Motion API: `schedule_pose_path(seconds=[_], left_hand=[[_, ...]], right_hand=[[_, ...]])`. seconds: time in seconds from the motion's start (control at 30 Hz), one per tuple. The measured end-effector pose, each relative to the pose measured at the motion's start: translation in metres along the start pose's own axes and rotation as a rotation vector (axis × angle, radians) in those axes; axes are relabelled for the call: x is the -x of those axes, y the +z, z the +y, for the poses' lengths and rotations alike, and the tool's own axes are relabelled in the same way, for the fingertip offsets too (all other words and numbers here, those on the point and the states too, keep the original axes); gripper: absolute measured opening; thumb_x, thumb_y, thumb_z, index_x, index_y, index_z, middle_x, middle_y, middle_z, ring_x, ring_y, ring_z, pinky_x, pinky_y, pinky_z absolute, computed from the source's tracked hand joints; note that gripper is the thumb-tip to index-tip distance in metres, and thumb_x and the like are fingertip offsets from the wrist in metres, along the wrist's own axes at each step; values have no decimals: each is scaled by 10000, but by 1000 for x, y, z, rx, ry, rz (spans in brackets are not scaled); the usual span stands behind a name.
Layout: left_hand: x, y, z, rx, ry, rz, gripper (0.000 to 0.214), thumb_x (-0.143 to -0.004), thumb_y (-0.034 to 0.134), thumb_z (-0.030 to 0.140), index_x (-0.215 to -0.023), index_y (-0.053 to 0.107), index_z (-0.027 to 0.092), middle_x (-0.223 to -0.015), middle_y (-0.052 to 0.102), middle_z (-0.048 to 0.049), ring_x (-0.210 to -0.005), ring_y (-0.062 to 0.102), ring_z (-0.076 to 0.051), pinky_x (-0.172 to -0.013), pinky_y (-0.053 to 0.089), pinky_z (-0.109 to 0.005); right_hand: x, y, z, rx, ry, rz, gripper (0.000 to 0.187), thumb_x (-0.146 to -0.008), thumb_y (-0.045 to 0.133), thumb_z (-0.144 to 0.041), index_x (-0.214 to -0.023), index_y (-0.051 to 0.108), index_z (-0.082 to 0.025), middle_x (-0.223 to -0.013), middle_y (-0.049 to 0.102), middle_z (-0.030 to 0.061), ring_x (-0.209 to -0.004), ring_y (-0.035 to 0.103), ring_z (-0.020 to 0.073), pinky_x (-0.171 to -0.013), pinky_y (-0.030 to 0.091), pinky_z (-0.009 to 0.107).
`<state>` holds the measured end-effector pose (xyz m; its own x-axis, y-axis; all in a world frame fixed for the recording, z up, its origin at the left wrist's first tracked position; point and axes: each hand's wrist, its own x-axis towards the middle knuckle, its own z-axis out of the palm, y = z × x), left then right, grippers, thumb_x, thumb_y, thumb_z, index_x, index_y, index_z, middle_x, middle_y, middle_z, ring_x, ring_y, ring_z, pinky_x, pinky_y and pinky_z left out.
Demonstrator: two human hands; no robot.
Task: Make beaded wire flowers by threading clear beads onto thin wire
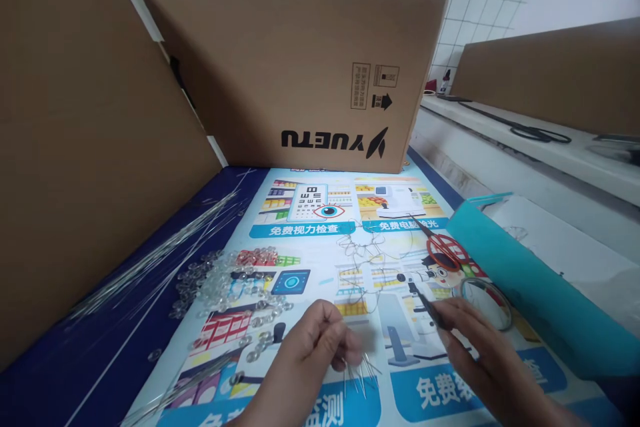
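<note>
My left hand (pixel 323 340) is closed in a pinch around thin metal wires (pixel 361 377), whose straight ends stick out below its fingers. Above it, bent wire loops (pixel 363 247) spread out, seemingly part of the same piece, though the join is hidden. My right hand (pixel 475 340) grips a dark tool with a narrow tip (pixel 427 307), which looks like pliers; the fingers cover most of it. Red-handled scissors (pixel 445 250) lie beyond the right hand. Many clear beads (pixel 225 280) are scattered to the left of my left hand.
Long straight wires (pixel 165 247) lie along the left side, more (pixel 190 380) at front left. Cardboard panels (pixel 280 67) stand at the back and left. At right are a teal open box (pixel 525 287) and a round clear object (pixel 485 303). A printed poster (pixel 320 280) covers the table.
</note>
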<state>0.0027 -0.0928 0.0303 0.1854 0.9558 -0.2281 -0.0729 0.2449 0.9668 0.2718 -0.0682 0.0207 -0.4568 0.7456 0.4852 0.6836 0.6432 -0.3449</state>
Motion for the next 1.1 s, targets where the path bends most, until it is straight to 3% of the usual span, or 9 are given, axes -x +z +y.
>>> schedule_pose_path(seconds=[0.1, 0.2, 0.43, 0.57, 0.7, 0.8, 0.93, 1.1], left_hand=[[3, -4, 7, -351, 98, 62, 218, -909, 440, 391, -802, 498, 210, -797, 659, -34, -735, 579, -180, -664, 395, -269], [3, -7, 7, -610, 179, 97, 183, -914, 434, 352, -865, 555, 224, -787, 643, -28, -695, 568, -186, -619, 366, -265], [-1, -10, -7, -793, 288, 94, 162, -900, 460, 295, -886, 613, 244, -809, 664, -56, -763, 583, -240, -670, 365, -300], [-2, -10, -5, -825, 278, 69, 190, -904, 450, 296, -892, 631, 241, -840, 673, -66, -788, 588, -250, -698, 379, -317], [-2, -10, 2, -700, 250, 78, 185, -884, 493, 315, -910, 662, 242, -894, 683, -62, -845, 596, -243, -762, 399, -317], [-5, -10, 5, -384, 106, 78, 199, -868, 514, 361, -838, 639, 209, -826, 676, -47, -774, 604, -201, -693, 426, -280], [-9, -10, 5, 46, -92, 87, 273, -824, 565, 439, -771, 554, 171, -671, 662, -35, -593, 575, -145, -560, 406, -237], [-9, -10, 7, 218, -147, 91, 302, -793, 623, 434, -739, 533, 152, -654, 664, -38, -560, 575, -117, -540, 389, -217]], right_hand=[[-7, 4, -5, -73, 57, 68, 335, -861, 484, -169, -1187, 464, -243, -1151, 562, 80, -1067, 552, 227, -849, 505, 312], [-8, 8, -7, -119, 86, 53, 284, -860, 470, -176, -1139, 480, -224, -1103, 577, 91, -1027, 564, 235, -828, 506, 329], [-9, 2, -7, -365, 342, -144, 159, -932, 362, -265, -982, 505, -213, -806, 584, 30, -694, 577, 159, -628, 505, 270], [0, 7, -9, -392, 323, -131, 172, -923, 412, -291, -1059, 494, -225, -950, 612, 59, -871, 607, 192, -729, 516, 286], [6, 13, -15, -239, 135, -232, 279, -906, 447, -268, -1182, 457, -225, -1071, 591, 96, -972, 584, 212, -782, 508, 303], [-4, 16, -19, -59, -9, -257, 268, -887, 475, -252, -1151, 497, -209, -1089, 571, 114, -976, 558, 230, -797, 488, 344], [-27, 19, -22, 211, -226, -210, 262, -830, 569, -265, -1080, 560, -186, -951, 593, 95, -852, 537, 264, -756, 436, 434], [-42, 24, -22, 392, -419, -88, 301, -792, 630, -278, -1066, 593, -158, -900, 604, 87, -814, 522, 262, -763, 379, 435]])
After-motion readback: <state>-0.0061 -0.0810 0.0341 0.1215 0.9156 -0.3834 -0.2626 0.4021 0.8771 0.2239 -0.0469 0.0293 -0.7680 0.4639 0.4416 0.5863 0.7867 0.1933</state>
